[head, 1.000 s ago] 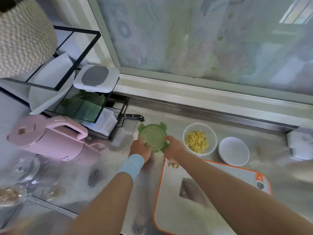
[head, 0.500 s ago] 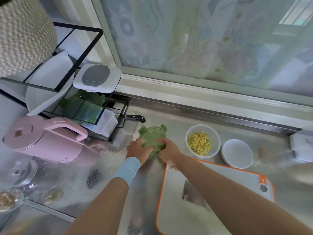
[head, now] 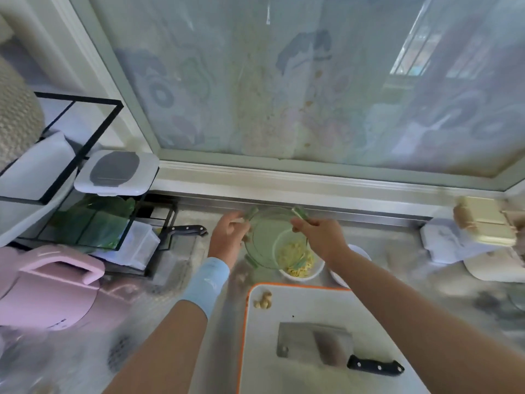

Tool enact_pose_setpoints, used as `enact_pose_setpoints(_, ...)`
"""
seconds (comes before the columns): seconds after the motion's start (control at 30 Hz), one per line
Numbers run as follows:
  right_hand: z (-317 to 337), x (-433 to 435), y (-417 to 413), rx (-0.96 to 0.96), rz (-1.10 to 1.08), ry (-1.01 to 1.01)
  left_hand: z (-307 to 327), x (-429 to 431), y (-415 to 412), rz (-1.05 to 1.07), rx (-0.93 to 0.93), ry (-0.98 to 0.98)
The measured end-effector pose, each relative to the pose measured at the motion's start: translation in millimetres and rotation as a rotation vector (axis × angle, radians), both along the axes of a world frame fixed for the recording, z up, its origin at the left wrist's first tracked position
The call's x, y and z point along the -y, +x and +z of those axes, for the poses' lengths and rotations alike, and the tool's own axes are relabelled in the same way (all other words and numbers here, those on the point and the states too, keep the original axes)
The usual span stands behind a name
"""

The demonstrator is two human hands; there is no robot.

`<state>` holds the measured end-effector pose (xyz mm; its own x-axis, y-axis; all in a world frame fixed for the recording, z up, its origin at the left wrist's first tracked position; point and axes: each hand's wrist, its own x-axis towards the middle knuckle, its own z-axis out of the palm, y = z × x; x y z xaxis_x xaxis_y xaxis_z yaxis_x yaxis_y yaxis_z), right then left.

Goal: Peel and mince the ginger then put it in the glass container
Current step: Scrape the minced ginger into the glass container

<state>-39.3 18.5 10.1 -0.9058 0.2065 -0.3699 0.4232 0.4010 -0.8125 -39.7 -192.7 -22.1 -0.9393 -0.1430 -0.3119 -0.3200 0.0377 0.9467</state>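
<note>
The left hand (head: 228,238) and right hand (head: 321,237) each pinch a translucent green round lid (head: 264,237) (blurred) above minced yellow ginger (head: 301,269).

Large frosted window pane with faded floral film (head: 284,89), pale grey-green window frame (head: 284,164), white moulded sill (head: 284,184), brushed stainless-steel bench (head: 392,243), black metal wire rack (head: 76,97) at left, soft daylight through the glass

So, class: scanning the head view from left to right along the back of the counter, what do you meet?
Pink jug → small black-handled knife → left hand → green lid → right hand → white box.
</note>
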Motion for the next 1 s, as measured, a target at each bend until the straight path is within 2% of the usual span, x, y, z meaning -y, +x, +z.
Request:
enact_pose_setpoints(0.1,-10.6,-30.2,-1.6,0.060,-0.121,-0.027,-7.8,-24.0,-9.0,-0.113,0.118,-0.006)
enact_pose_setpoints(0.23,-42.5,-48.6,0.3,0.223,-0.151,-0.044,-37.6,-44.6,-10.3,-0.189,0.218,-0.175)
enact_pose_setpoints(0.4,-62.3,-55.7,-3.0,0.317,-0.048,0.225,-51.9,-60.6,-7.5,-0.285,0.227,-0.454)
enact_pose_setpoints(0.53,-66.5,-51.2,-8.3,0.263,-0.022,0.345,-55.2,-63.2,-7.3,-0.321,0.271,-0.482)
enact_pose_setpoints(0.63,-67.2,-51.5,-8.6,0.213,-0.049,0.265,-56.0,-61.1,-8.7,-0.349,0.311,-0.437)
enact_pose_setpoints(0.83,-68.8,-52.0,0.0,0.301,0.084,0.188,-55.2,-47.0,-9.6,-0.304,0.286,-0.456)
enact_pose_setpoints(1.0,-70.7,-37.7,4.3,0.271,0.046,0.199,-52.6,-33.4,-7.2,-0.221,0.339,-0.644)
